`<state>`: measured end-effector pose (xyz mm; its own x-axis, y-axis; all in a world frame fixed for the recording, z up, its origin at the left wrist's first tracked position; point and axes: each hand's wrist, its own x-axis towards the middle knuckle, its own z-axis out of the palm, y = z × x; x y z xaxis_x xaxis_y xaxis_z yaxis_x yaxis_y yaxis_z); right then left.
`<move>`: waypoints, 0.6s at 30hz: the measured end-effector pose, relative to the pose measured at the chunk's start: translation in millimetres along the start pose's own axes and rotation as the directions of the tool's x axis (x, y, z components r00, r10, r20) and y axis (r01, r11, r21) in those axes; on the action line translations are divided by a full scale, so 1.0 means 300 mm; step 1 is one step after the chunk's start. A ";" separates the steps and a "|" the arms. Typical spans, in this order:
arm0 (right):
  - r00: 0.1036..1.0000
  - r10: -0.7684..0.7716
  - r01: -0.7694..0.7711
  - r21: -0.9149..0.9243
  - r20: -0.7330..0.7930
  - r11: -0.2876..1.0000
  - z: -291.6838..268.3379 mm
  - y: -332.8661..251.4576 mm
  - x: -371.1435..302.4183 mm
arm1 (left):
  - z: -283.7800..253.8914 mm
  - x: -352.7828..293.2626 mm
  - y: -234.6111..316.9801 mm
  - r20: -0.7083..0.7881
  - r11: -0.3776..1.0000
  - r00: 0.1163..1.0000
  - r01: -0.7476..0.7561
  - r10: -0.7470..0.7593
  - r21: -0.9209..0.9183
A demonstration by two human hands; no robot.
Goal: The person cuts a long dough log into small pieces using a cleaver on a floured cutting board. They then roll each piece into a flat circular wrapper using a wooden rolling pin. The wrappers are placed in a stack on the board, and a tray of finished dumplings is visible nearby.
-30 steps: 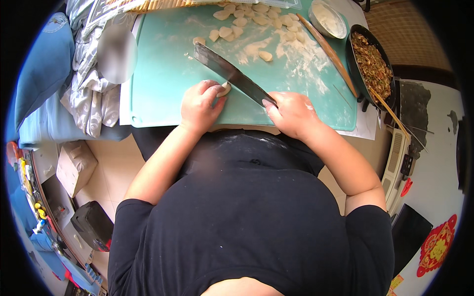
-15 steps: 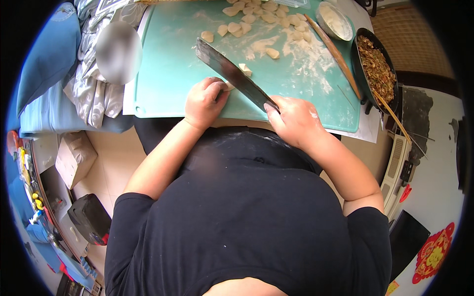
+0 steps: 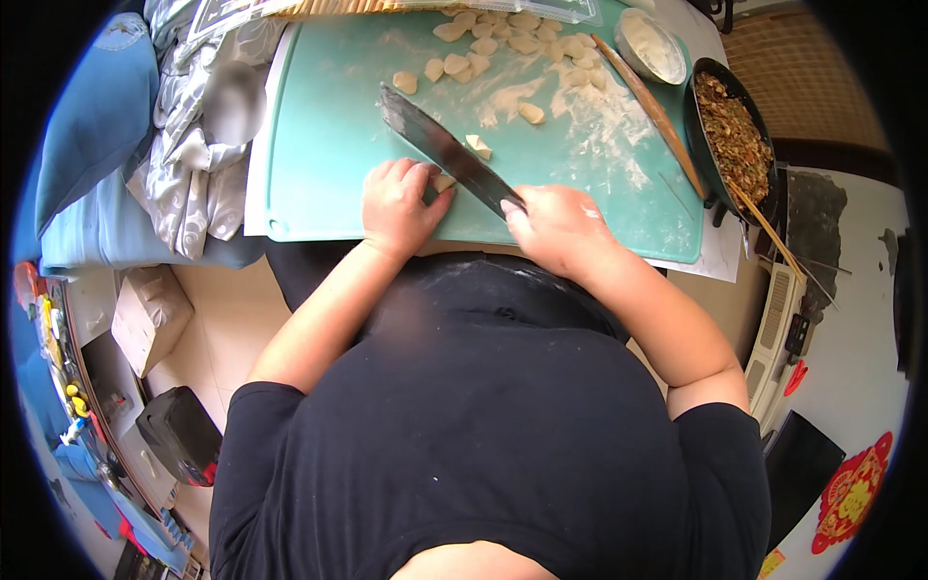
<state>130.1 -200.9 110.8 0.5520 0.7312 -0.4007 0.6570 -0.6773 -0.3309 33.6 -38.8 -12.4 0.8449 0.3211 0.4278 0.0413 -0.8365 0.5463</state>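
My right hand (image 3: 559,228) grips the handle of a broad dark cleaver (image 3: 440,140), whose blade slants up and to the left over the green board (image 3: 319,145). Close against the blade's near side, my left hand (image 3: 398,201) has its fingers curled around a piece of dough (image 3: 443,182); only the dough's end shows. A small cut dough piece (image 3: 478,146) lies just beyond the blade. Farther off, one lone dough lump (image 3: 531,113) sits in scattered flour, and several flattened dough pieces (image 3: 523,43) are spread toward the far edge.
A wooden rolling pin (image 3: 650,111) lies along the board's right side, near a bowl of flour (image 3: 652,46). Right of it stands a black pan of chopped filling (image 3: 732,126) with chopsticks (image 3: 768,227) across its rim. Crumpled grey cloth (image 3: 188,179) adjoins the board's left side.
The cleaver and my right hand have shifted slightly left, bringing the blade nearer the dough under my left hand. The left hand has barely moved.
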 end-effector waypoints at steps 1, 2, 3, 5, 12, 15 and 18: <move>0.997 -0.036 0.039 0.056 -0.064 0.998 0.011 0.036 -0.013 | -0.003 0.002 0.000 -0.013 1.000 1.000 -0.024 0.024 0.004; 0.989 -0.068 0.082 0.109 -0.130 0.991 0.020 0.072 -0.027 | -0.007 0.004 -0.001 -0.026 0.999 0.999 -0.047 0.048 0.007; 0.959 -0.088 0.146 0.205 -0.269 0.968 0.030 0.099 -0.056 | -0.008 0.004 -0.003 -0.036 0.998 0.997 -0.068 0.068 0.008; 0.931 -0.020 0.141 0.309 -0.365 0.941 0.005 0.136 -0.112 | -0.026 -0.001 -0.022 -0.045 0.996 0.998 -0.047 0.043 -0.078; 0.744 0.395 0.006 0.596 -0.539 0.803 -0.017 0.350 -0.291 | -0.076 0.025 -0.187 -0.022 0.733 0.902 0.337 -0.432 -0.591; 0.758 0.390 -0.142 0.451 -0.523 0.881 -0.010 0.460 -0.368 | -0.121 0.084 -0.294 -0.055 0.825 0.907 0.354 -0.418 -0.441; 0.804 0.276 -0.231 0.151 -0.527 0.961 -0.009 0.537 -0.427 | -0.149 0.131 -0.356 -0.083 0.913 0.928 0.337 -0.364 -0.230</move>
<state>166.7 -403.7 111.0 0.8956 0.4432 0.0373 0.4265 -0.8319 -0.3551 38.5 83.1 -21.7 0.7246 0.6390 0.2582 0.1999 -0.5533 0.8086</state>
